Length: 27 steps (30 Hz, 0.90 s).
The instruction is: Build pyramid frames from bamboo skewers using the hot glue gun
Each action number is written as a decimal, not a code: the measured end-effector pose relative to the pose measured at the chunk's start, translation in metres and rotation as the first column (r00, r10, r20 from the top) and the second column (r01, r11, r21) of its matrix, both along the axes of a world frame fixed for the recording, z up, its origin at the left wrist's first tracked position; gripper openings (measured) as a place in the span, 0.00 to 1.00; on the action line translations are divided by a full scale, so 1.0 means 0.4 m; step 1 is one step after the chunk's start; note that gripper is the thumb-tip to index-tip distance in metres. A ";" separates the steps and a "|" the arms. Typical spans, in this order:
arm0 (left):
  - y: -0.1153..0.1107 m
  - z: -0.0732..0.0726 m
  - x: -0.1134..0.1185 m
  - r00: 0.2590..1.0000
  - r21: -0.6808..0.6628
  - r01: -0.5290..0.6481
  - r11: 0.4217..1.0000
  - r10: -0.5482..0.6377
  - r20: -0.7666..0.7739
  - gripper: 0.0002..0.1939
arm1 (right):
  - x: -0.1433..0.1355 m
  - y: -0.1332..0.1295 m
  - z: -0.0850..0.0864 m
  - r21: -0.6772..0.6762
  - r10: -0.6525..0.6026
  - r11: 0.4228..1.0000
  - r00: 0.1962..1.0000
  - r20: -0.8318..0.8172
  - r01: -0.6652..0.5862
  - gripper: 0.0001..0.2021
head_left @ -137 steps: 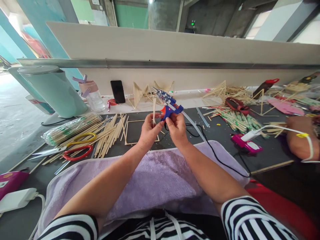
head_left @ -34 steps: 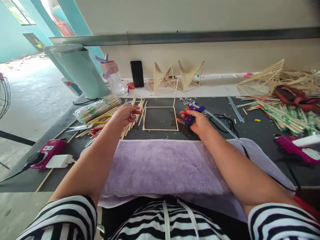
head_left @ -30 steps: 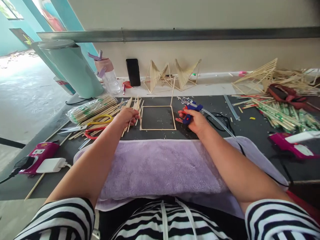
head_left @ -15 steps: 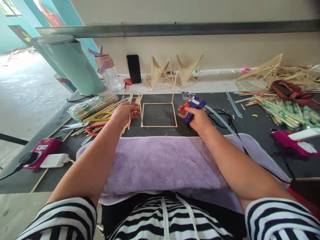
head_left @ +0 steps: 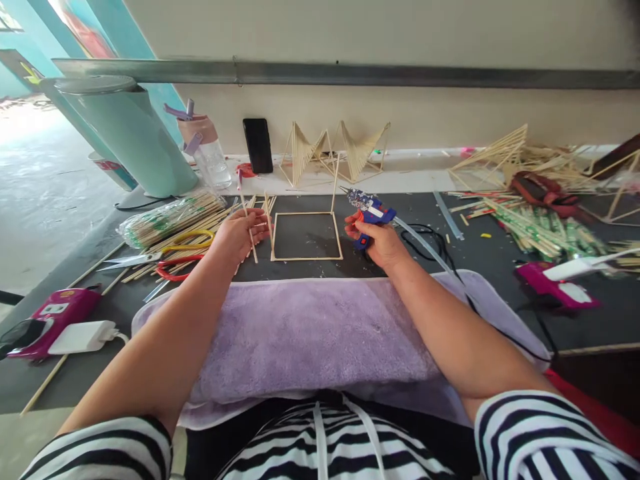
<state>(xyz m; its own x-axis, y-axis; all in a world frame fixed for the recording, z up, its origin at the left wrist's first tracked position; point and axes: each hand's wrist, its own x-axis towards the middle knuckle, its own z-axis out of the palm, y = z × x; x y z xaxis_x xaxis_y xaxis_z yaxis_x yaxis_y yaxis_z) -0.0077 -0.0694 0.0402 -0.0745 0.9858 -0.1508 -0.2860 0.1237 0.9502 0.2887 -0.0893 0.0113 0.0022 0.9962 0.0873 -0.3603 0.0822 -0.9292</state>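
A thin wooden stick (head_left: 251, 235) is held nearly upright in my left hand (head_left: 239, 235), just left of a square stick frame (head_left: 307, 259). The frame lies flat on the dark tabletop, with one stick rising from its far right corner and another at its left side. On the frame's right, my right hand (head_left: 379, 241) grips a blue glue gun (head_left: 373, 215). Its nozzle points up and to the left, and a clear glue stick comes out of its back. Neither hand touches the frame.
Scissors (head_left: 150, 257), red-handled scissors (head_left: 175, 268) and bagged sticks (head_left: 167, 217) lie left. Behind stand a phone (head_left: 258, 145), a bottle (head_left: 213, 160), a teal jug (head_left: 135, 140) and stick models (head_left: 303, 153). A purple towel (head_left: 320, 333) lies in front; power strips (head_left: 550, 283) sit at both sides.
The whole view has shifted a little, so things appear further left and lower. The stick in my left hand has tilted, its top now leaning left. The glue gun is still in my right hand.
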 end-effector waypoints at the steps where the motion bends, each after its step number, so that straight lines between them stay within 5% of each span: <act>1: 0.001 -0.001 -0.007 0.999 0.054 -0.022 0.998 0.020 0.034 0.05 | 0.006 -0.004 0.006 0.044 0.026 0.999 1.000 0.007 -0.026 0.13; 6: 0.000 -0.008 -0.029 0.994 0.226 -0.064 0.972 0.041 0.105 0.05 | 0.021 -0.030 0.038 0.159 0.268 0.951 0.964 -0.004 -0.263 0.12; 14: -0.009 -0.008 -0.022 0.995 0.315 -0.077 0.946 0.053 0.083 0.04 | 0.011 -0.058 0.068 0.141 0.492 0.866 0.868 -0.066 -0.480 0.14; 21: -0.092 0.113 0.022 0.981 0.565 -0.193 0.802 0.156 0.113 0.04 | -0.014 -0.080 0.085 0.181 0.559 0.821 0.827 -0.057 -0.542 0.13; 24: -0.160 0.139 0.083 0.996 0.548 -0.060 0.834 0.013 0.090 0.05 | -0.025 -0.092 0.083 0.152 0.553 0.826 0.832 -0.037 -0.542 0.14; 27: -0.201 0.121 0.138 0.985 0.436 0.166 0.884 -0.169 -0.031 0.10 | -0.034 -0.101 0.076 0.126 0.566 0.819 0.824 -0.018 -0.560 0.14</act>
